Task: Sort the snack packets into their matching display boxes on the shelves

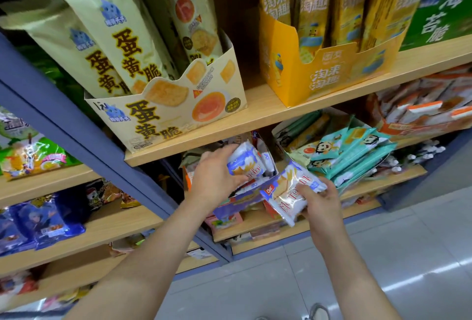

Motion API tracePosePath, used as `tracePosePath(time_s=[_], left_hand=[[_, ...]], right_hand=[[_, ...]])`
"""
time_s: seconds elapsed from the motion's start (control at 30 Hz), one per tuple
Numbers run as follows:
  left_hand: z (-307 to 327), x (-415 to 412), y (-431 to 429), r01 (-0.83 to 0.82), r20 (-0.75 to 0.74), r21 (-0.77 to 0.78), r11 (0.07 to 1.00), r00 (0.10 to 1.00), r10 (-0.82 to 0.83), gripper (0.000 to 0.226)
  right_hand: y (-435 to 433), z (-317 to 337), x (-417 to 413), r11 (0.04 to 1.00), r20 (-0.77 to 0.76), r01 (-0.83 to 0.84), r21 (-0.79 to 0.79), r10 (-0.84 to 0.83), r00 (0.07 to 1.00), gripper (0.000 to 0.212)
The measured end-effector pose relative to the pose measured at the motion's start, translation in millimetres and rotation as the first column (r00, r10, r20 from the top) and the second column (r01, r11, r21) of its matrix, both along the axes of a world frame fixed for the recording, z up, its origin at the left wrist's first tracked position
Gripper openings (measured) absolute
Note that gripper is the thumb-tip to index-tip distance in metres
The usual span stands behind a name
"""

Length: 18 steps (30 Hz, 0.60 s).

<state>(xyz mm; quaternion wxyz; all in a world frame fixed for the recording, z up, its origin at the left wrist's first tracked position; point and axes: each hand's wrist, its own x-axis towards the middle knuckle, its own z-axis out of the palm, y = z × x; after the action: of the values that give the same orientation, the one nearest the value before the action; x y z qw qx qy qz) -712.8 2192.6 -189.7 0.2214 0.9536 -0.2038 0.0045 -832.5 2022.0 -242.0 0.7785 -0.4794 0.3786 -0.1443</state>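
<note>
Both hands grip white-blue packets: left hand (214,179) sets one packet (246,162) into the blue display box (245,198); right hand (320,206) holds the next packet (291,192), which should follow it in.

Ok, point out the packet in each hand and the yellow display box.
left-hand packet (245,166), head view, printed front.
right-hand packet (291,192), head view, white middle.
yellow display box (324,79), head view, front panel.

just the one wide-angle head cam, worn up top, facing forward and down, tilted so the wooden shelves (258,112) slant across, real close to them, grey floor (383,256) along the bottom right
</note>
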Motion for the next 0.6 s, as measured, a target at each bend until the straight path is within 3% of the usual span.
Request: tracePosePath(time_s=[0.13, 0.33, 0.47, 0.6], left_hand=[[-17, 1, -10, 0.175, 0.092, 0.208, 0.962, 0.976, -0.198, 0.074], [-22, 3, -21, 0.111, 0.089, 0.548, 0.829, 0.978, -0.189, 0.075], [-16, 7, -22, 0.122, -0.079, 0.625, 0.771, 0.992, -0.094, 0.081], [-11, -4, -18, 0.135, -0.080, 0.608, 0.782, 0.991, -0.110, 0.081]], right_hand=[[-6, 1, -4, 0.999, 0.008, -0.001, 0.046, 0.000, 1.000, 0.033], [-16, 11, -5, 0.976, 0.173, -0.040, 0.214, 0.002, 0.985, 0.033], [-14, 9, 5, 0.943, 0.259, -0.097, 0.319, 0.012, 0.966, 0.046], [-6, 10, 26, 0.932, 0.272, -0.048, 0.360, -0.056, 0.961, 0.040]])
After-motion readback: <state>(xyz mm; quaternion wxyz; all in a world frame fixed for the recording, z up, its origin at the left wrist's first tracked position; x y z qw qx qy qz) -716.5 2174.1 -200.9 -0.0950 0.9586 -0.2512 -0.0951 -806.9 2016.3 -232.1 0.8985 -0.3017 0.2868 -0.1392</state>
